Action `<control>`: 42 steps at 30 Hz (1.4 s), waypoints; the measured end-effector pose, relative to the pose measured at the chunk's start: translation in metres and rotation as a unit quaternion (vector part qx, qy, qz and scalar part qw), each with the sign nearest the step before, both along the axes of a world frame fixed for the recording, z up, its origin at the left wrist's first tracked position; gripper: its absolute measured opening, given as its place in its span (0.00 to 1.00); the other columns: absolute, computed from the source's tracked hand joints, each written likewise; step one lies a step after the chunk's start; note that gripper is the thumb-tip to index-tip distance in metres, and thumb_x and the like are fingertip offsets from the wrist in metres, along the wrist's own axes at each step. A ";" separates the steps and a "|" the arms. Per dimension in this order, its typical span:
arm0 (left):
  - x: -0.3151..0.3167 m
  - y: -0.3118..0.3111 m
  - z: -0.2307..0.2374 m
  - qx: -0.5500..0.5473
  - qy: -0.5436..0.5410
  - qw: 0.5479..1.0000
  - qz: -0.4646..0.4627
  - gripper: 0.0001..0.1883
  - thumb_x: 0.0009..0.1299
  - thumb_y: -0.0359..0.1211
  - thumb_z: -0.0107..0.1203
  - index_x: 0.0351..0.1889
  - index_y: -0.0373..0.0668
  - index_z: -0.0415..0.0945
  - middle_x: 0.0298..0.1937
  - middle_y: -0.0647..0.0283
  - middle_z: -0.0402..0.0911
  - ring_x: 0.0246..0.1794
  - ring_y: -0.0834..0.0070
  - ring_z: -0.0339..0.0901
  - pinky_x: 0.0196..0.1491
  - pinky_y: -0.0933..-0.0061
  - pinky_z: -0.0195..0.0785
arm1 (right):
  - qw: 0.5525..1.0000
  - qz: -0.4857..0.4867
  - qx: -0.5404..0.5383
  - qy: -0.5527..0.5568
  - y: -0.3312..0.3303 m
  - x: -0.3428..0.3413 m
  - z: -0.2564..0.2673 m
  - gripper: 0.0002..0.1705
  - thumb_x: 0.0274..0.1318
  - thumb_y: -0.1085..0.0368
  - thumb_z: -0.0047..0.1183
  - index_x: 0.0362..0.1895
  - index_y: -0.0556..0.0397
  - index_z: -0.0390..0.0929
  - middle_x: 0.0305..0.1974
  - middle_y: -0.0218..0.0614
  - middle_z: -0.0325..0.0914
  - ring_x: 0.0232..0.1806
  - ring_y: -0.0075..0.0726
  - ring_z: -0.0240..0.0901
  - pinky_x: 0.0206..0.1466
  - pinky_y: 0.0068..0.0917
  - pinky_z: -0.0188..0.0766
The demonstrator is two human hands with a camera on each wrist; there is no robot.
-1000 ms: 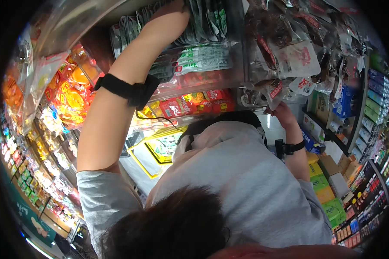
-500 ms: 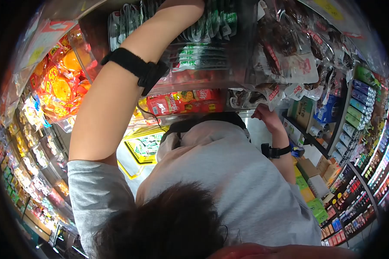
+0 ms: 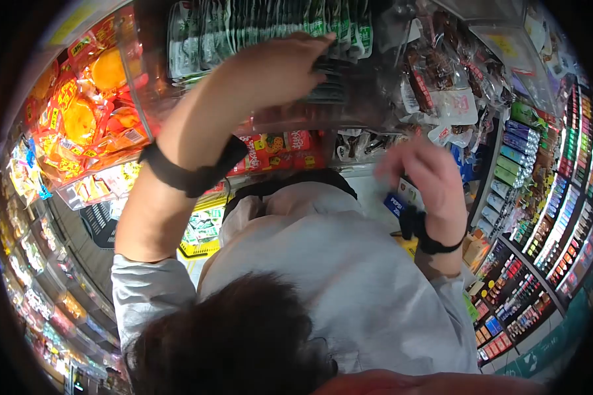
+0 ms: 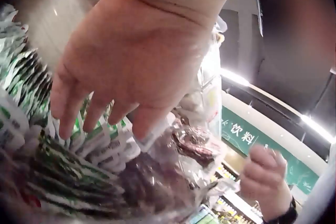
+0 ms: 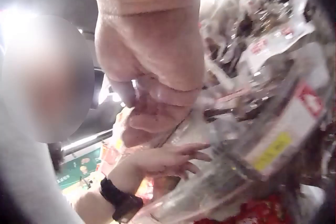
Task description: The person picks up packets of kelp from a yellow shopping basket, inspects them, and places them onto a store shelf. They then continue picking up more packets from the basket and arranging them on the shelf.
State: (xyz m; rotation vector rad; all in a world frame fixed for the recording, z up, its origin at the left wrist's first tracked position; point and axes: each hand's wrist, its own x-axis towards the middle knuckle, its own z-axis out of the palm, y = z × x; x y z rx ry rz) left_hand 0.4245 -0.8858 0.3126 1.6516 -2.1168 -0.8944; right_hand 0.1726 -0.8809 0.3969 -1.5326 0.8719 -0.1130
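Observation:
My left hand [image 3: 280, 69] reaches over a row of upright green-and-silver packets [image 3: 224, 33] in a shelf bin, its fingers stretched along the front of the row. In the left wrist view, the fingers [image 4: 97, 111] point down at the packets with their tips among the edges; nothing shows gripped. More dark green packets [image 4: 63, 176] lie flat in a stack below them. My right hand [image 3: 425, 171] is raised in front of the shelf, blurred, near clear-wrapped dark brown snacks [image 3: 441, 72]. In the right wrist view its fingers [image 5: 157, 116] curl loosely, with nothing visible in them.
Orange-red snack packs [image 3: 79, 118] fill the bin on the left. Red packets [image 3: 283, 145] sit on a lower level. A yellow basket [image 3: 197, 250] with green packets stands low beside the body. A clear bin wall with a price label [image 5: 273, 150] is near the right hand.
My left hand, earlier hidden deep at the top, has come back into sight over the front of the packet row. My right hand has risen from beside the waist. The head view has shifted.

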 end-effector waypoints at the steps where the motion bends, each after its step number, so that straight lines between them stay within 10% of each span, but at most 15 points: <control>1: -0.004 0.006 -0.006 -0.028 -0.001 1.000 0.006 0.24 0.61 0.38 0.52 0.56 0.41 0.65 0.60 0.53 0.65 0.58 0.59 0.65 0.60 0.69 0.57 | 0.996 -0.064 -0.042 0.037 -0.001 0.034 0.002 0.10 0.55 0.70 0.39 0.35 0.60 0.73 0.29 0.43 0.76 0.28 0.38 0.72 0.32 0.25 0.66; 4: -0.010 0.018 -0.030 -0.128 0.025 0.991 0.004 0.26 0.58 0.41 0.56 0.53 0.42 0.68 0.55 0.52 0.70 0.56 0.58 0.66 0.57 0.68 0.60 | 0.931 -0.026 -0.353 0.088 -0.005 0.097 -0.021 0.12 0.55 0.69 0.41 0.39 0.64 0.72 0.31 0.48 0.76 0.34 0.44 0.74 0.37 0.30 0.68; 5: -0.008 0.010 -0.021 0.074 -0.005 0.996 -0.043 0.26 0.53 0.42 0.59 0.48 0.40 0.71 0.50 0.51 0.73 0.54 0.58 0.68 0.53 0.65 0.64 | 0.912 -0.015 -0.398 0.101 -0.011 0.112 -0.028 0.12 0.55 0.68 0.42 0.40 0.64 0.72 0.31 0.51 0.75 0.36 0.50 0.74 0.39 0.33 0.69; 7: -0.003 0.016 -0.020 0.037 0.006 0.999 -0.024 0.26 0.55 0.38 0.56 0.50 0.36 0.68 0.54 0.53 0.71 0.51 0.58 0.70 0.50 0.61 0.66 | 0.867 -0.045 -0.486 0.102 -0.033 0.124 -0.062 0.13 0.53 0.66 0.44 0.41 0.62 0.72 0.33 0.55 0.75 0.38 0.59 0.71 0.40 0.39 0.69; 10: 0.000 0.023 -0.019 -0.035 -0.018 0.999 0.014 0.24 0.56 0.36 0.53 0.50 0.35 0.69 0.58 0.56 0.67 0.54 0.60 0.68 0.50 0.59 0.67 | 0.818 -0.049 -0.456 0.348 -0.057 0.146 -0.079 0.15 0.50 0.63 0.48 0.39 0.61 0.73 0.32 0.55 0.75 0.38 0.59 0.72 0.41 0.43 0.70; 23: -0.001 0.025 -0.033 -0.063 -0.147 0.987 0.012 0.28 0.59 0.41 0.53 0.56 0.38 0.64 0.66 0.60 0.57 0.65 0.62 0.56 0.57 0.59 0.60 | 0.746 -0.099 -0.525 0.398 -0.070 0.150 -0.077 0.10 0.42 0.63 0.50 0.27 0.58 0.74 0.29 0.52 0.74 0.34 0.57 0.72 0.38 0.46 0.69; 42: -0.004 -0.042 -0.016 0.057 -0.204 0.974 0.079 0.26 0.64 0.34 0.42 0.63 0.48 0.58 0.62 0.63 0.63 0.61 0.66 0.63 0.58 0.62 0.59 | 0.844 -0.261 -0.429 0.189 0.038 0.053 0.022 0.06 0.52 0.67 0.46 0.29 0.59 0.68 0.21 0.49 0.68 0.21 0.53 0.65 0.24 0.37 0.60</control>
